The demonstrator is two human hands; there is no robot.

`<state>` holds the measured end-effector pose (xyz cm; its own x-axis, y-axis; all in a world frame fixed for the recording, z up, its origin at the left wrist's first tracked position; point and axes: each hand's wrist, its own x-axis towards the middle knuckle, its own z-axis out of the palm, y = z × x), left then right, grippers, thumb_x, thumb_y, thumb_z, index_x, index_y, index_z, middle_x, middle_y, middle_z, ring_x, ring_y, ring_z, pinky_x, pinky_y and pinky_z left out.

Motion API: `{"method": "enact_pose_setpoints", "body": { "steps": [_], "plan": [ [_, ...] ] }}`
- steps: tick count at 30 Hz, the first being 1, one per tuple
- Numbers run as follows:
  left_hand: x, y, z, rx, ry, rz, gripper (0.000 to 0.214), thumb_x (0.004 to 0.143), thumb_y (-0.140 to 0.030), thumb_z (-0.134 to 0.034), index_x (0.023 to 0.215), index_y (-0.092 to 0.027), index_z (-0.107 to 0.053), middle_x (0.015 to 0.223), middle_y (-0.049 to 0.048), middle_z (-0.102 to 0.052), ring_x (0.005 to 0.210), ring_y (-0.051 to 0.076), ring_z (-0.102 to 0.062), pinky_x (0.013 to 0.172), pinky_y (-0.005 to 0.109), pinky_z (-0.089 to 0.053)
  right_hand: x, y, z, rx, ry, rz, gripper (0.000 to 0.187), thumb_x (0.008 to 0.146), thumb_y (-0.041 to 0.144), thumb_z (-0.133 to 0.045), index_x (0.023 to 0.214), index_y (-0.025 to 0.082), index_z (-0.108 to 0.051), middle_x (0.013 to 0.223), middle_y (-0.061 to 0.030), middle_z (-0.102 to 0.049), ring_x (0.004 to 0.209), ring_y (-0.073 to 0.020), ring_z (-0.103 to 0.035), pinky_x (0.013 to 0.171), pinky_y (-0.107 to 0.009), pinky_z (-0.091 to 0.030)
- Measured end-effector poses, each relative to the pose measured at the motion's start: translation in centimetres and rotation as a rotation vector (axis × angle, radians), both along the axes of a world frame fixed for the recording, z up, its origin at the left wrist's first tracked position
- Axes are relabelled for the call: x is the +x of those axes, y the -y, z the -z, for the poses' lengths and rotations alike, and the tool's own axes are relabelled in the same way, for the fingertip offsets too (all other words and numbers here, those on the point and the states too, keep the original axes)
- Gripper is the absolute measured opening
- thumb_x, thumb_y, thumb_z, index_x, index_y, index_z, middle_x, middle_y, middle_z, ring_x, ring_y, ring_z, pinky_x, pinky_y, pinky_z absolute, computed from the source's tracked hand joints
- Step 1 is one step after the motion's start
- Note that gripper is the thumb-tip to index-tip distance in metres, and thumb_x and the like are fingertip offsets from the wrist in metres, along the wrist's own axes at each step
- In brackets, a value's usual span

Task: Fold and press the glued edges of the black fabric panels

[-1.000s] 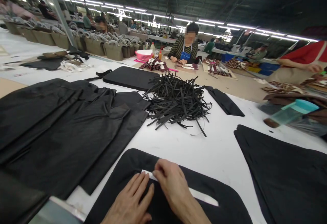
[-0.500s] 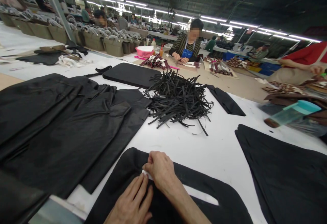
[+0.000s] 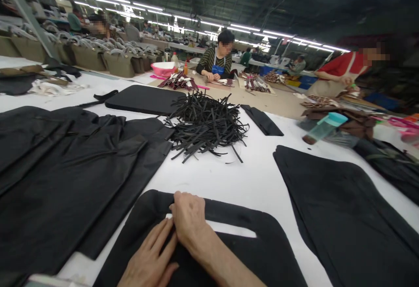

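A black rounded panel with a long white slot lies on the white table right in front of me. My right hand is curled over the left end of the slot, fingers pressed together on the panel's edge. Just left of it my left hand lies flat on the panel with fingers stretched out, its fingertips touching my right hand.
Overlapping black fabric pieces cover the left. A heap of black strips sits in the middle, a black pad behind it. More black panels lie right. A teal-capped bottle lies far right. Other people work at farther tables.
My right hand has slid leftward along the slot to its left end, and my left hand stays flat beside it. The view has shifted to the right.
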<state>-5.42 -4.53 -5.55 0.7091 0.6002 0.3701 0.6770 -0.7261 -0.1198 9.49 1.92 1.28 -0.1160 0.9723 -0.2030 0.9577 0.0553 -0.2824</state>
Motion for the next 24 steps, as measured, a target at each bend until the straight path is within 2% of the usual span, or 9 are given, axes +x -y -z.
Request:
{"method": "enact_pose_setpoints", "body": {
  "steps": [2,4,6,7,10,12,17,24],
  "plan": [
    [-0.5,-0.1,-0.2,-0.033,0.069,-0.034,0.043,0.086,-0.031,-0.049,0.127,-0.016,-0.045,0.137,0.0159,-0.045,0.120,0.024,-0.049,0.093,0.027,-0.048,1.0,1.4,0.2,0.080,0.016,-0.001,0.013,0.086,0.014,-0.048,0.091,0.019,-0.059,0.094,-0.0071,-0.063,0.087,-0.0238,-0.060,0.071,-0.035,-0.046],
    [-1.0,-0.6,-0.1,-0.010,0.152,-0.007,0.046,0.088,-0.036,-0.048,0.129,-0.018,-0.043,0.137,0.0142,-0.045,0.118,0.023,-0.052,0.093,0.027,-0.047,2.3,3.3,0.5,0.179,-0.014,-0.019,0.014,0.086,0.012,-0.047,0.092,0.019,-0.058,0.099,-0.0061,-0.062,0.091,-0.0229,-0.058,0.076,-0.035,-0.047],
    [-1.0,-1.5,-0.2,0.028,0.185,0.071,0.054,0.086,-0.041,-0.050,0.134,-0.020,-0.038,0.133,0.0091,-0.051,0.115,0.021,-0.054,0.095,0.026,-0.046,3.8,5.4,1.0,0.258,-0.099,-0.104,0.020,0.088,0.018,-0.049,0.107,0.019,-0.056,0.113,-0.0069,-0.061,0.105,-0.0229,-0.054,0.089,-0.038,-0.044],
    [-0.8,-2.0,-0.3,0.040,0.177,0.121,0.060,0.085,-0.045,-0.051,0.137,-0.021,-0.035,0.131,0.0074,-0.054,0.114,0.021,-0.055,0.095,0.026,-0.046,4.5,6.3,1.4,0.268,-0.144,-0.161,0.030,0.089,0.023,-0.050,0.119,0.019,-0.050,0.125,-0.0082,-0.055,0.116,-0.0234,-0.048,0.097,-0.040,-0.039],
    [0.3,-3.3,-1.2,0.011,0.088,0.231,0.082,0.078,-0.063,-0.051,0.141,-0.018,-0.025,0.131,0.0073,-0.053,0.115,0.021,-0.054,0.092,0.026,-0.047,6.1,8.3,2.4,0.192,-0.210,-0.273,0.062,0.089,0.041,-0.049,0.141,0.013,-0.026,0.147,-0.0130,-0.029,0.135,-0.0265,-0.023,0.110,-0.050,-0.020],
    [1.1,-3.9,-1.6,-0.032,0.044,0.261,0.093,0.073,-0.072,-0.048,0.143,-0.019,-0.020,0.133,0.0079,-0.050,0.116,0.022,-0.053,0.092,0.028,-0.045,6.9,8.7,2.8,0.110,-0.222,-0.278,0.070,0.089,0.049,-0.047,0.143,0.012,-0.022,0.149,-0.0144,-0.021,0.137,-0.0282,-0.015,0.110,-0.055,-0.013],
    [1.6,-4.3,-1.7,-0.007,-0.008,0.299,0.090,0.074,-0.072,-0.046,0.141,-0.018,-0.024,0.135,0.0080,-0.047,0.120,0.022,-0.049,0.098,0.029,-0.037,8.9,8.8,2.8,0.006,-0.269,-0.282,0.075,0.087,0.059,-0.044,0.144,0.015,-0.022,0.150,-0.0096,-0.017,0.138,-0.0271,-0.010,0.111,-0.056,-0.004],
    [1.4,-4.4,-1.7,0.048,-0.041,0.310,0.090,0.074,-0.075,-0.042,0.139,-0.015,-0.029,0.135,0.0085,-0.047,0.122,0.022,-0.046,0.100,0.028,-0.034,14.5,10.9,3.0,-0.050,-0.159,-0.202,0.073,0.087,0.055,-0.046,0.145,0.019,-0.020,0.151,-0.0053,-0.013,0.138,-0.0269,-0.010,0.112,-0.053,-0.004]
  ]
}}
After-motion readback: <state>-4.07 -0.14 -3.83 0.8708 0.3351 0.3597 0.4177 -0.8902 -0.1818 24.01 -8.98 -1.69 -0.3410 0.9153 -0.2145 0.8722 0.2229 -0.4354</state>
